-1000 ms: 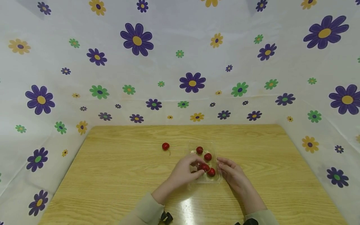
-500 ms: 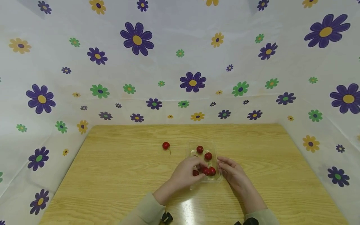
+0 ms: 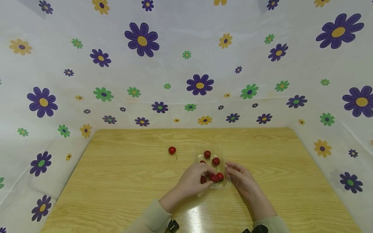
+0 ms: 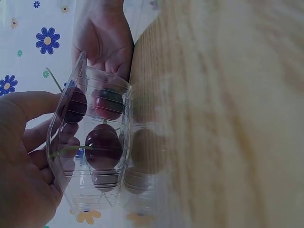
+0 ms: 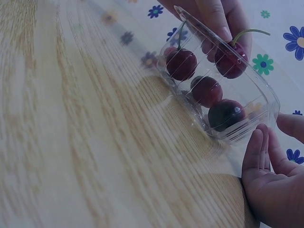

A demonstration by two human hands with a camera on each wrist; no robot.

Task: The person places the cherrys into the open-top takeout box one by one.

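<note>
A clear plastic container point(image 3: 209, 149) holds several red cherries on the table. My left hand point(image 3: 193, 179) reaches over its left side, and thumb and fingers pinch a cherry point(image 5: 231, 61) with a green stem, held up at the rim. Other cherries point(image 5: 227, 114) lie below it inside. At the right wall, my right hand point(image 3: 243, 181) rests its fairly straight fingertips against the plastic, its thumb near the corner in the right wrist view. One more cherry point(image 3: 172, 150) with a stem lies on the table, left of the container.
The wood-grain table point(image 3: 131, 168) reaches back to a white flowered cloth point(image 3: 169, 71) that hangs behind and on both sides. Light glares off the tabletop in front of the container. Black straps point(image 3: 173, 226) circle the wrists.
My left hand has shifted slightly toward the front of the container, uncovering cherries at its left side. The cherry in its fingers has moved a little with it. My right hand stays put.
</note>
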